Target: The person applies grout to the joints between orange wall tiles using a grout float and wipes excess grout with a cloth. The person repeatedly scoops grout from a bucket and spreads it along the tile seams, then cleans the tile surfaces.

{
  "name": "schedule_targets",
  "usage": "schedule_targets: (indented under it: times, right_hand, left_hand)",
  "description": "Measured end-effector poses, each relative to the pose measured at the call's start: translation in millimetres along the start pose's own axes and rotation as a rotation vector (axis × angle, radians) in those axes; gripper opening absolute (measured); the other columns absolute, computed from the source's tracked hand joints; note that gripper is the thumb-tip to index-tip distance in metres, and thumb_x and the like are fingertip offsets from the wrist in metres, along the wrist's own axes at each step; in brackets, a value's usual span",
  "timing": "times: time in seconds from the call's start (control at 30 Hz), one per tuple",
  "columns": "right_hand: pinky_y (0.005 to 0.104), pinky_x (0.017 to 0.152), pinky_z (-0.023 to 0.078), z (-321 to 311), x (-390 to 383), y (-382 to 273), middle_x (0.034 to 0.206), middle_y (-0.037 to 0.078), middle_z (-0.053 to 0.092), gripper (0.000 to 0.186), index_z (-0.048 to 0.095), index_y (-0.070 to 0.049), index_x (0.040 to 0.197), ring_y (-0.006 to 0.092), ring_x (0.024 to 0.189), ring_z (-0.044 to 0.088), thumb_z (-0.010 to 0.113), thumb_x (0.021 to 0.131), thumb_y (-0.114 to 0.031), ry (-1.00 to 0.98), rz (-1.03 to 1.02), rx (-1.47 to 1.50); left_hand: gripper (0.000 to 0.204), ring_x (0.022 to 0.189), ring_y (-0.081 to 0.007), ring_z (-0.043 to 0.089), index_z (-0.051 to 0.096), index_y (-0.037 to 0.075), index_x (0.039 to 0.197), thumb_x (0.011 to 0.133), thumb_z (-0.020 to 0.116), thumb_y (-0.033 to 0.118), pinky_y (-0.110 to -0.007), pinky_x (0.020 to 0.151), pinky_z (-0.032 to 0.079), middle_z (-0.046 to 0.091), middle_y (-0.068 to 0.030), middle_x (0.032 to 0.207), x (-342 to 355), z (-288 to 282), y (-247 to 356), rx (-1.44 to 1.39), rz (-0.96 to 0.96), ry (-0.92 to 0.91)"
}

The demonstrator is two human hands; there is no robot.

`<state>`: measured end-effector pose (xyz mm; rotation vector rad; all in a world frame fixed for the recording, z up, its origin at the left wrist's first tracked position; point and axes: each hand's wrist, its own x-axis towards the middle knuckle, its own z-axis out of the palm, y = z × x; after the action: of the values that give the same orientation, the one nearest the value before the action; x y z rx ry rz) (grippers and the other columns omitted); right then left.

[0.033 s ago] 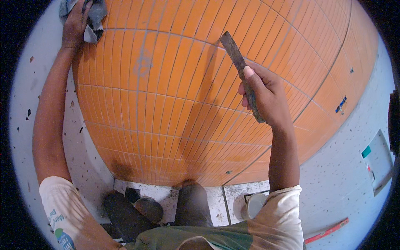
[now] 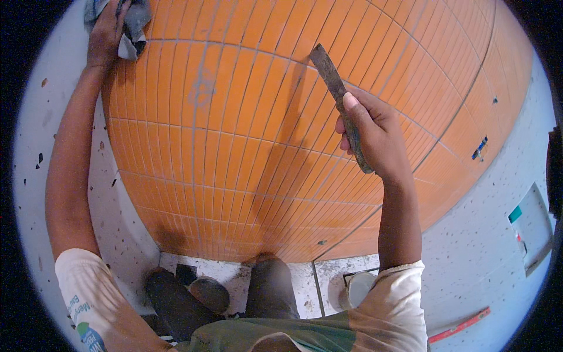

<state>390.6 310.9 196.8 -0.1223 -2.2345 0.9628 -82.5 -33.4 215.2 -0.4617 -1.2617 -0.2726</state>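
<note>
Scraper (image 2: pixel 332 74): flat, dark, slim, slanted before the orange tiled wall (image 2: pixel 229 88); we cannot tell whether its tip touches.
Right hand (image 2: pixel 375 132): fingers clamped round the scraper's lower part, thumb along its face.
Left hand (image 2: pixel 107 36): on the grey cloth (image 2: pixel 138 19), upper left; fingertips unclear, so we cannot tell if they grip.
Scraper handling: we judge it light, stiff, rough-surfaced, hardly fragile; lower half suits the grip.
Cloth handling: soft, we expect; hold by the bunched folds.

Two hands (image 2: pixel 104 41) (image 2: pixel 380 135), one flat blade (image 2: pixel 328 70), one grey cloth (image 2: pixel 137 21), one red bar (image 2: pixel 460 326)
</note>
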Motion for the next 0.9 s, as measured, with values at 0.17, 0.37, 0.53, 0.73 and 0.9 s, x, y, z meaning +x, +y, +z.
schedule_targets:
  times: [0.17,0.37,0.53,0.73,0.9]
  right_hand:
    - [0.0263,0.045,0.043,1.1,-2.8,-10.0,0.063,0.002,0.054,0.032,0.058,-0.004,0.086,0.0106,0.05,0.054,0.05,0.1,-0.031,-0.042,0.068,-0.06]
    - [0.0265,0.046,0.043,1.7,-24.0,-12.4,0.064,0.002,0.054,0.032,0.063,-0.001,0.096,0.0101,0.052,0.054,0.052,0.099,-0.031,-0.008,0.064,-0.058]
    - [0.0264,0.046,0.043,2.5,-19.1,-2.1,0.064,0.002,0.054,0.034,0.065,0.001,0.107,0.0102,0.051,0.054,0.053,0.099,-0.03,0.007,0.065,-0.124]
    - [0.0265,0.045,0.042,13.6,-13.2,0.9,0.063,0.001,0.053,0.034,0.065,0.0,0.107,0.01,0.05,0.053,0.052,0.099,-0.031,0.018,0.058,-0.051]
    - [0.0257,0.045,0.042,6.0,-22.1,5.6,0.064,0.001,0.053,0.036,0.064,-0.001,0.11,0.0096,0.05,0.052,0.052,0.1,-0.033,-0.236,0.237,-0.162]
  left_hand:
    - [0.041,0.127,-0.0284,0.051,0.047,0.008,0.137,0.097,0.051,0.007,-0.037,0.102,0.045,0.048,-0.0136,0.139,-2.4,-3.1,-3.7,0.228,0.151,0.031]
    - [0.038,0.12,-0.0294,0.056,0.05,0.006,0.133,0.096,0.055,0.015,-0.037,0.096,0.048,0.054,-0.0155,0.134,4.4,-8.2,4.9,-0.094,-0.076,0.051]
    - [0.027,0.1,-0.0417,0.059,0.053,0.0,0.118,0.095,0.057,0.015,-0.043,0.084,0.048,0.061,-0.023,0.103,47.5,-79.3,90.2,-0.369,-0.102,0.09]
    - [0.023,0.098,-0.0424,0.059,0.053,0.001,0.115,0.095,0.056,0.013,-0.044,0.083,0.048,0.06,-0.0237,0.101,42.9,-78.6,79.5,-0.347,-0.062,0.123]
    - [0.024,0.081,-0.0479,0.054,0.054,-0.007,0.096,0.097,0.054,0.017,-0.05,0.07,0.046,0.058,-0.0285,0.087,50.4,-83.5,82.4,-0.401,-0.034,0.116]
